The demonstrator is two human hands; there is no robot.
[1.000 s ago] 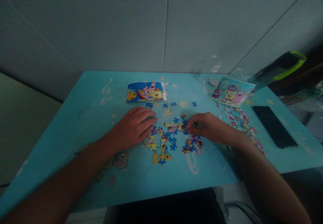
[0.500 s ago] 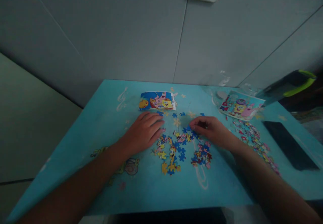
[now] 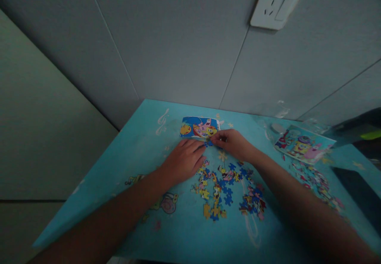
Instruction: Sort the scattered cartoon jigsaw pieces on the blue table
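Observation:
My left hand (image 3: 184, 161) lies flat on the turquoise table (image 3: 133, 153), fingers stretched out, just left of a scatter of loose puzzle pieces (image 3: 222, 186). My right hand (image 3: 233, 143) reaches across to the far side with its fingertips pinched on a small blue puzzle piece (image 3: 210, 143), right below a blue cartoon picture card (image 3: 199, 127). The two hands almost touch at the fingertips.
A second cartoon picture card (image 3: 303, 145) lies at the far right with another heap of puzzle pieces (image 3: 320, 184) below it. A dark flat phone (image 3: 361, 190) rests near the right edge. A wall socket (image 3: 276, 2) is above on the grey wall.
My right hand has moved from the middle pile up and left to the blue card. The left hand stayed flat. The camera has tilted upward, showing the socket.

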